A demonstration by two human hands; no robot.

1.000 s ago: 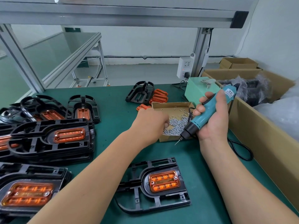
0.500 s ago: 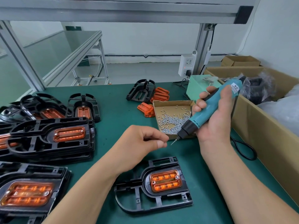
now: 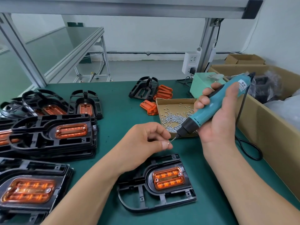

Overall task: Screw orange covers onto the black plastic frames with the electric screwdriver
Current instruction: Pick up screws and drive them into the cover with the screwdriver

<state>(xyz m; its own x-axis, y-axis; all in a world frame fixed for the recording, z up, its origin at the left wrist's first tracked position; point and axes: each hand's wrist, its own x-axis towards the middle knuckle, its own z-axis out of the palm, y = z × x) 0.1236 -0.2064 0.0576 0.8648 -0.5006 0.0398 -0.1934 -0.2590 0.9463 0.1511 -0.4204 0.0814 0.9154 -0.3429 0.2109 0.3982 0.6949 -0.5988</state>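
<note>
A black plastic frame (image 3: 146, 197) lies on the green mat in front of me, with an orange cover (image 3: 168, 179) seated in it. My right hand (image 3: 217, 120) grips the teal electric screwdriver (image 3: 209, 109), its bit tilted down to the left. My left hand (image 3: 146, 142) pinches a small screw (image 3: 168, 143) between thumb and forefinger, right at the bit's tip, above the frame. A shallow cardboard box of screws (image 3: 175, 117) sits just behind both hands.
Stacks of frames with orange covers (image 3: 48, 135) fill the left side. Loose orange covers (image 3: 162, 94) and a bare frame (image 3: 144, 88) lie at the back. A large cardboard carton (image 3: 267, 127) borders the right. The screwdriver's black cable (image 3: 250, 148) loops by it.
My left hand came out of the screw box toward me with a screw and now holds it at the bit's tip. The screwdriver tilted slightly lower.
</note>
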